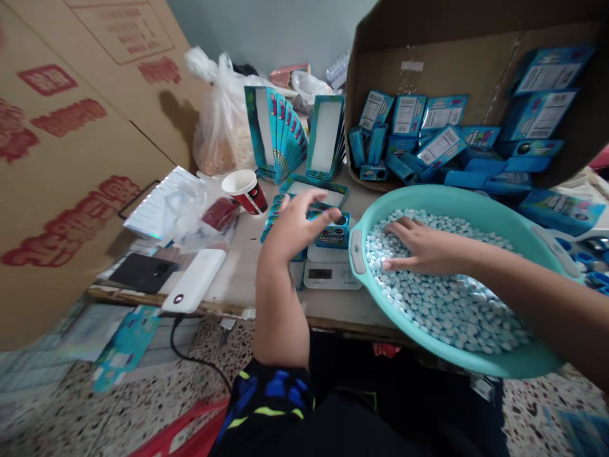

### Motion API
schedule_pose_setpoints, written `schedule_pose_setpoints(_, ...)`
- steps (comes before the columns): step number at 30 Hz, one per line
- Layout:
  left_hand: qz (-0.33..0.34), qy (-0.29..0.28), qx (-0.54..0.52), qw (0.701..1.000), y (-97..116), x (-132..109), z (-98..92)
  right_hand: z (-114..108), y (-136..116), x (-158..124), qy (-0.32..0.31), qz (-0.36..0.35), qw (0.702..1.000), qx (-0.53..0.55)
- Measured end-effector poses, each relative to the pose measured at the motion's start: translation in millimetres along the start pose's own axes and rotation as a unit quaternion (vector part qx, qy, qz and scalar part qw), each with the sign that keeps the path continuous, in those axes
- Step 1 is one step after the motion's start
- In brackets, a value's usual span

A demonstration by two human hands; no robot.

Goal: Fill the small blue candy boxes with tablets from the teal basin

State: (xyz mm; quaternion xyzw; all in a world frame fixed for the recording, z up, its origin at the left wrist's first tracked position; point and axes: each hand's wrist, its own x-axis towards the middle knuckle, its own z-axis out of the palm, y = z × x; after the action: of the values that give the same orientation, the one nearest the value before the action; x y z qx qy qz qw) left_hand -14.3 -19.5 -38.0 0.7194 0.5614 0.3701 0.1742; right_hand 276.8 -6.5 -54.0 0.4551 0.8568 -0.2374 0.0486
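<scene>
My left hand (297,225) hovers beside a small blue box (333,235), fingers spread, holding nothing. That box stands on a white digital scale (333,276) whose display I cannot read. My right hand (416,244) reaches into a turquoise oval tub (476,198) and rests on the pale blue and white pellet-like sweets (442,311). Its thumb is apart from the other fingers, and the fingertips are partly sunk among the pieces. Behind my left hand lies a blue tray-like carton (340,192) with a white inside. More blue packs (270,219) are partly covered by the hand.
A large carton (480,76) with several blue boxes stands behind the tub. Fanned blue cartons (285,136), a paper cup (245,190) and a tied plastic bag (226,120) stand further left. A white power bank (195,279) and black phone (143,273) lie near the table's edge.
</scene>
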Motion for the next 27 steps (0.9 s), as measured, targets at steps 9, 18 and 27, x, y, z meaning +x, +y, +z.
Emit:
schedule_pose_setpoints(9, -0.013, 0.025, 0.006, 1.0, 3, -1, 3.4, 6, -8, 18, 0.021, 0.018, 1.0, -0.008)
schedule_pose_setpoints(18, 0.014, 0.183, -0.212, 0.96, 64, 21, 67.3, -33, 30, 20, 0.189, 0.024, 0.943, 0.275)
schedule_pose_setpoints(27, 0.004, -0.096, -0.225, 0.97, 74, 15, 97.6, -55, 30, 18, 0.37, -0.027, 0.667, 0.646)
